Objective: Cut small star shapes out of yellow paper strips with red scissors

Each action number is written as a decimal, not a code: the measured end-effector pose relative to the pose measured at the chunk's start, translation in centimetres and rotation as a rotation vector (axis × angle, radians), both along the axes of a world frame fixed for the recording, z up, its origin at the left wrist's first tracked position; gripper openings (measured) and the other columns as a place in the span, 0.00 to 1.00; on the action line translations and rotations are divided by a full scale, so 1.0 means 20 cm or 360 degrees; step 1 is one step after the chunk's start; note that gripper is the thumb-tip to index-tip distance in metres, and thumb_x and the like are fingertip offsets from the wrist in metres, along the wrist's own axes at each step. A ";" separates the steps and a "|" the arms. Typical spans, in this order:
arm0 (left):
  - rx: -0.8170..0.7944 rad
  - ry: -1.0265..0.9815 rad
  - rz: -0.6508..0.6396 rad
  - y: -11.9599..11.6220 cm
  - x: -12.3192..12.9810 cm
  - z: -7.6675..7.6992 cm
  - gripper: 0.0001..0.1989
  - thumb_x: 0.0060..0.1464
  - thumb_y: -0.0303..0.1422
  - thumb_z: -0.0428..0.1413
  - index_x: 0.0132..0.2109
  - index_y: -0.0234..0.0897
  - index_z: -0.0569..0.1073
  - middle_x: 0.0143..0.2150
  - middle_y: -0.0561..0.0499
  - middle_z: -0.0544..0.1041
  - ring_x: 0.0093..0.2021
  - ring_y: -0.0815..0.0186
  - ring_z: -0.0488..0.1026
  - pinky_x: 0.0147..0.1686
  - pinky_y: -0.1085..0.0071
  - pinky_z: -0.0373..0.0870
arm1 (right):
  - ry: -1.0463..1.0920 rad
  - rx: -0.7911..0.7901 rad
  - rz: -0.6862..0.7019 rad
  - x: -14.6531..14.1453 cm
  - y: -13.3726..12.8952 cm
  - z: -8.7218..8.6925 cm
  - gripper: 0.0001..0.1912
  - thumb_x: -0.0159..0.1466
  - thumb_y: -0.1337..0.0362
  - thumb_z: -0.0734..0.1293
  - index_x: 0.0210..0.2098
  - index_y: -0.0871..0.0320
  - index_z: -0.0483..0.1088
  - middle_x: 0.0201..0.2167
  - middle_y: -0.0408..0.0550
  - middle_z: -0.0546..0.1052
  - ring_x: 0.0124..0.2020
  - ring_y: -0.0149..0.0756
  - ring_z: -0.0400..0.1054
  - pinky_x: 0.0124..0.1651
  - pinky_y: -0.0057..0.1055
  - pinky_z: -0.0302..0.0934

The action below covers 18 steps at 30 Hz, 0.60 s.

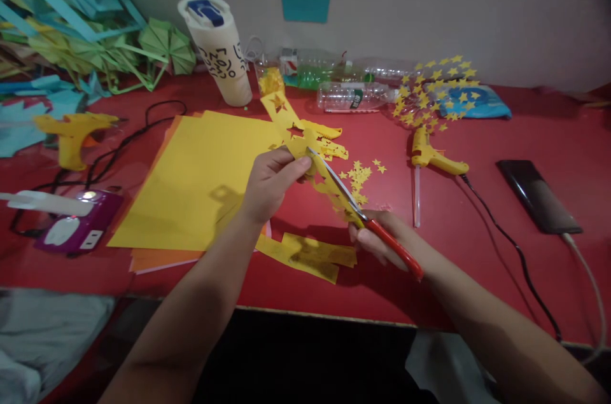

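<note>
Above a red table (548,130), the left hand (274,178) pinches a yellow paper strip (299,146) between thumb and fingers, seemingly steadying it against the scissors (389,243), whose handles the right hand (398,229) clasps with curled fingers.

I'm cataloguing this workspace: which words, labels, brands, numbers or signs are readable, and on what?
Nothing reads with certainty.
Tall white cylindrical tumbler: black lettering, too blurred.
Teal four-sided paper sheet: faint writing, illegible.
Dark green label on clear plastic bottle: marks too small.
Small red-and-white object: markings too small.
</note>
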<state>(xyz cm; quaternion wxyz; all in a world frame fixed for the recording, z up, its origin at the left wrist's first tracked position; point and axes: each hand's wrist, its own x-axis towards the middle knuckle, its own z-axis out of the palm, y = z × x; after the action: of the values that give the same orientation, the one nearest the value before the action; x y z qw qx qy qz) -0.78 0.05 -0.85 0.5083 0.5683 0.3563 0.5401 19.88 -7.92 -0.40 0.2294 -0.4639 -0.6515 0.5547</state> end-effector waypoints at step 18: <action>-0.0031 0.0064 -0.0030 -0.01 0.00 -0.01 0.11 0.48 0.36 0.60 0.22 0.38 0.77 0.19 0.54 0.73 0.22 0.72 0.70 0.25 0.74 0.67 | 0.0025 -0.0024 -0.0020 0.00 -0.01 -0.02 0.30 0.61 0.34 0.58 0.25 0.55 0.58 0.16 0.36 0.58 0.16 0.24 0.50 0.19 0.27 0.46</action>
<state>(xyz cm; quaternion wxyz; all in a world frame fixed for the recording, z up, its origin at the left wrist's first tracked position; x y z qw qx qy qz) -0.73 -0.08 -1.01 0.5116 0.5773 0.3663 0.5203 19.81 -8.19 -0.79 0.2344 -0.4654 -0.6425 0.5618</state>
